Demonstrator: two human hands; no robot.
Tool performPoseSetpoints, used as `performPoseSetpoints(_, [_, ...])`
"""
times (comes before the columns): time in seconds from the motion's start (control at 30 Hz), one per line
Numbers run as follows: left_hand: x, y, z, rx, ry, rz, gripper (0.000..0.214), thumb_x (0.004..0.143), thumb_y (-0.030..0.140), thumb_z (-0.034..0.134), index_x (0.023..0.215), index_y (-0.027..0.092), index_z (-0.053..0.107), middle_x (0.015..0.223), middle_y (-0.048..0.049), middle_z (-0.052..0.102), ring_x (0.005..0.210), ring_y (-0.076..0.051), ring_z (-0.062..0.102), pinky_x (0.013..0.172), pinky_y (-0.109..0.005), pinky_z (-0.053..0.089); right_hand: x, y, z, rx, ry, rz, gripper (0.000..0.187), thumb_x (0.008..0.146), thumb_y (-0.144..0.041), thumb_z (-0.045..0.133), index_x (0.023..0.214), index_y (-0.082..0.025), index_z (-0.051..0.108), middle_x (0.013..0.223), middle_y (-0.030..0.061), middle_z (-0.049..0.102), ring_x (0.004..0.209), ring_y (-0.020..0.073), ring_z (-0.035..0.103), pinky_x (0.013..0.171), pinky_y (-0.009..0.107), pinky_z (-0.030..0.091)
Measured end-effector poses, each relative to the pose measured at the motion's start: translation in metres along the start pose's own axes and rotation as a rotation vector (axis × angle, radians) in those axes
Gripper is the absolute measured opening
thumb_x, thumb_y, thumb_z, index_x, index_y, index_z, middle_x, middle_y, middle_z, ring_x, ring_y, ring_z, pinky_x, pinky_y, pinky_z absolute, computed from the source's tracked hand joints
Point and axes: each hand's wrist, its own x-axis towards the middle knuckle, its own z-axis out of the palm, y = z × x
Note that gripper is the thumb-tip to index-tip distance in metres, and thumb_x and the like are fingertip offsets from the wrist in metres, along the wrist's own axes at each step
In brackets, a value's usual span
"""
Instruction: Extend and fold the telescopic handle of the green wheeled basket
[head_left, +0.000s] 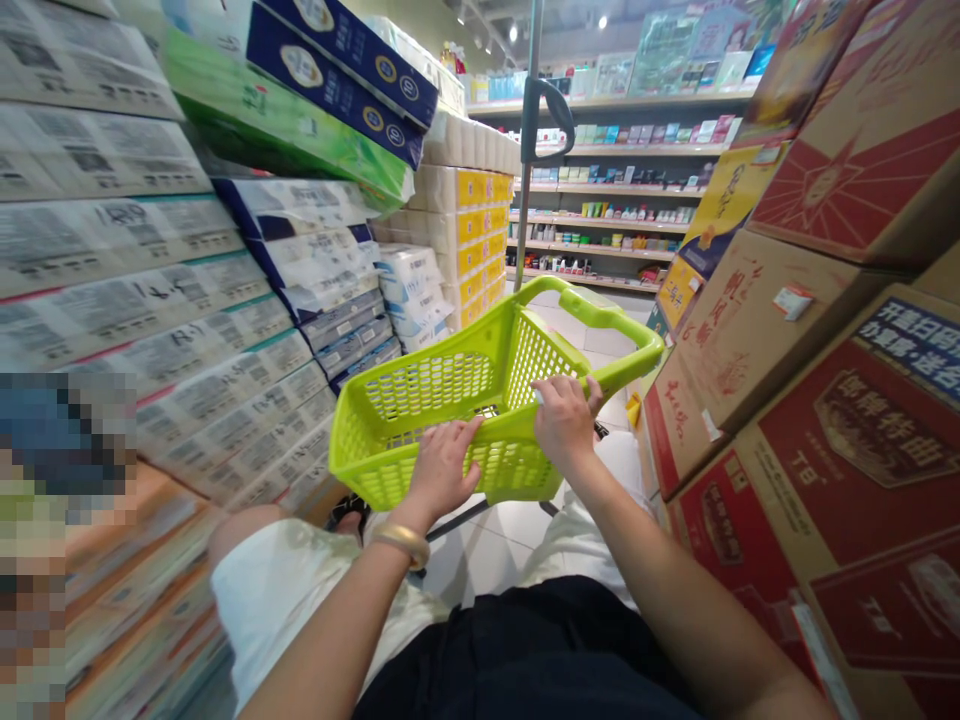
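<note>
From afar I've L hand [442, 465] & R hand [564, 425] w/ fingers holding green basket [517, 470] by near rim, cartons [862, 430] on R.

I'm in a shop: stocked shelves [660, 150] run across the upper middle of the frame, wrapped packs [195, 280] are piled at left, cartons [750, 330] at right, and a lime-green shopping basket [517, 465] stands before me, centre.

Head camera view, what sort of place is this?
Most likely a supermarket or similar shop: there's a green shopping basket in front of the person, stacked cartons along the right, and shelves lined with small packaged goods at the back.
</note>
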Motion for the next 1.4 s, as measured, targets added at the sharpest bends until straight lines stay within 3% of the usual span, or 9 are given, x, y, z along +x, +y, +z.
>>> performPoseSetpoints(0.17, [0.0,-0.004,0.0,0.001,-0.009,0.011,0.06,0.078,0.022,0.052,0.137,0.02,0.043,0.116,-0.0085,0.06,0.105,-0.026,0.052,0.096,-0.043,0.036,-0.01,-0.022,0.015,0.03,-0.11,-0.111,0.034,0.087,-0.005,0.045,0.102,-0.025,0.068,0.103,0.0036,0.069,0.103,0.0205,0.054,0.11,0.042,0.008])
performPoseSetpoints(0.43, [0.0,-0.005,0.001,-0.019,0.014,0.023,0.062,0.077,0.021,0.052,0.138,0.022,0.043,0.113,-0.008,0.06,0.105,-0.026,0.053,0.096,-0.042,0.036,0.009,0.025,-0.016,-0.013,-0.018,-0.032,0.038,0.081,-0.004,0.046,0.104,-0.025,0.067,0.108,0.0036,0.068,0.109,0.0213,0.053,0.11,0.043,0.005])
performPoseSetpoints(0.57, [-0.001,-0.003,0.0,-0.024,0.008,0.017,0.062,0.077,0.022,0.052,0.138,0.022,0.043,0.112,-0.0075,0.061,0.105,-0.026,0.053,0.096,-0.042,0.036,0.012,0.03,-0.02,-0.02,0.037,0.021,0.038,0.082,-0.006,0.045,0.106,-0.025,0.067,0.107,0.0032,0.068,0.109,0.0213,0.054,0.11,0.043,0.007])
performPoseSetpoints(0.67, [-0.001,-0.002,-0.001,-0.017,-0.004,0.006,0.061,0.077,0.022,0.052,0.137,0.021,0.044,0.113,-0.0077,0.061,0.105,-0.026,0.053,0.096,-0.043,0.036,0.008,0.017,-0.013,-0.013,0.025,0.033,0.036,0.082,-0.006,0.046,0.104,-0.024,0.068,0.105,0.0044,0.068,0.108,0.0222,0.053,0.11,0.042,0.009])
performPoseSetpoints(0.87, [0.0,-0.005,-0.001,0.017,0.01,0.002,0.06,0.076,0.022,0.054,0.136,0.021,0.046,0.11,-0.0082,0.061,0.105,-0.027,0.054,0.095,-0.042,0.038,-0.012,-0.031,0.017,0.044,-0.151,-0.125,0.029,0.089,-0.01,0.045,0.101,-0.024,0.066,0.104,0.0049,0.068,0.103,0.0215,0.054,0.11,0.042,0.01])
performPoseSetpoints(0.97, [-0.001,-0.006,-0.001,0.025,0.014,0.014,0.061,0.076,0.022,0.055,0.136,0.021,0.046,0.11,-0.0087,0.061,0.104,-0.027,0.054,0.093,-0.042,0.039,-0.017,-0.041,0.022,0.059,-0.199,-0.151,0.026,0.09,-0.011,0.046,0.102,-0.024,0.065,0.104,0.0047,0.067,0.104,0.0213,0.054,0.109,0.043,0.009])
performPoseSetpoints(1.1, [-0.001,-0.007,-0.002,0.007,0.009,0.028,0.06,0.077,0.021,0.052,0.137,0.022,0.044,0.112,-0.0084,0.061,0.104,-0.026,0.054,0.093,-0.042,0.038,-0.01,-0.02,0.007,0.017,-0.201,-0.143,0.031,0.089,-0.008,0.045,0.105,-0.026,0.065,0.106,0.0037,0.067,0.106,0.0218,0.054,0.109,0.045,0.009])
performPoseSetpoints(1.27, [-0.001,-0.006,-0.002,-0.005,0.02,0.023,0.059,0.078,0.022,0.051,0.137,0.022,0.044,0.113,-0.0077,0.061,0.103,-0.026,0.053,0.094,-0.042,0.037,0.006,0.023,-0.02,-0.042,-0.076,-0.045,0.04,0.084,-0.003,0.045,0.108,-0.026,0.066,0.11,0.0043,0.067,0.112,0.0227,0.052,0.11,0.046,0.007])
performPoseSetpoints(1.4, [-0.001,-0.004,-0.001,0.002,0.016,0.013,0.059,0.077,0.021,0.052,0.136,0.019,0.045,0.114,-0.0089,0.061,0.105,-0.027,0.053,0.095,-0.043,0.036,0.009,0.027,-0.022,-0.036,-0.018,0.003,0.039,0.082,-0.004,0.046,0.107,-0.024,0.067,0.109,0.005,0.067,0.112,0.0232,0.052,0.11,0.045,0.006])
